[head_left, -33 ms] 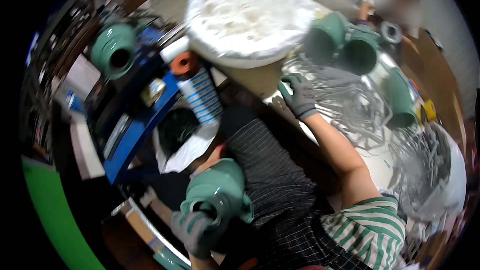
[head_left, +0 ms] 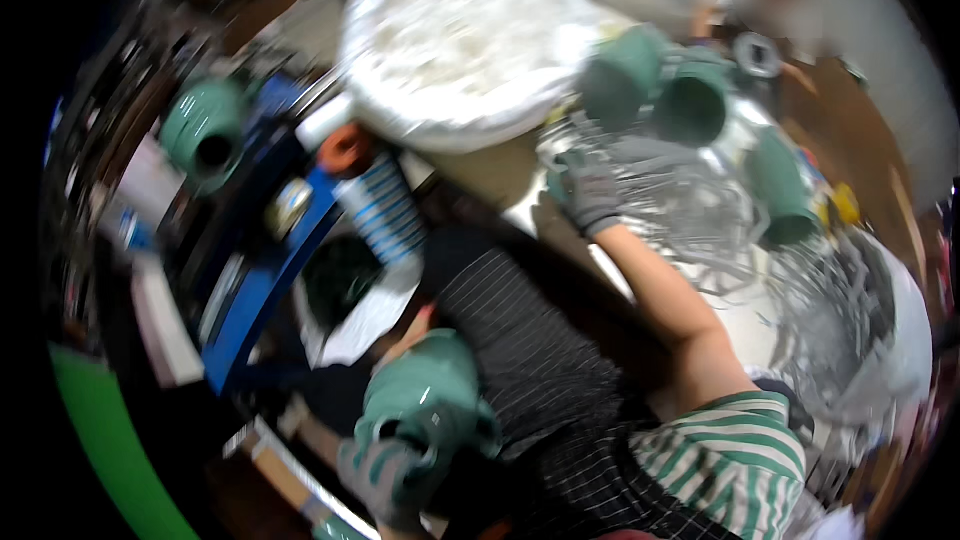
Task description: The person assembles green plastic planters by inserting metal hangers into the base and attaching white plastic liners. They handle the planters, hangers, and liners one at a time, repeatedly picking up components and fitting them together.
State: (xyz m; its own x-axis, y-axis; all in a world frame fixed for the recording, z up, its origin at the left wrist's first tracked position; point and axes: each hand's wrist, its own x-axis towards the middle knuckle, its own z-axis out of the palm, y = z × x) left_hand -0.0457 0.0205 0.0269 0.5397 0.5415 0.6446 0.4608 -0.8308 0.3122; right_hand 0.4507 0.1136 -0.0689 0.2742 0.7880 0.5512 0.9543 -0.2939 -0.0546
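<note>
My left hand (head_left: pixel 385 475), in a grey glove with green fingertips, is closed around the neck of a glossy green plastic housing (head_left: pixel 425 390). This housing lies tilted by my thigh, its round opening toward the glove. My right hand (head_left: pixel 585 190), gloved alike, reaches to the near-left edge of a pile of grey bent strips (head_left: pixel 690 205) on a white table. Its fingers are smeared by motion but look apart, and nothing shows between them. More green hollow housings, a tilted one (head_left: pixel 625 80) and an open-mouthed one (head_left: pixel 690 110), stand beyond the pile.
A big lined tub (head_left: pixel 365 70) of whitish material stands ahead. Left are a blue frame (head_left: pixel 240 340), another green housing (head_left: pixel 205 135), an orange-ended roll (head_left: pixel 345 150) and a blue-striped white box (head_left: pixel 380 210). A clear bag (head_left: pixel 900 320) of grey strips sits right; a co-worker's arm shows far right.
The view has shifted, so most things sit a little further left. My right hand has moved down onto the edge of the strips. My left hand stays on the green housing.
</note>
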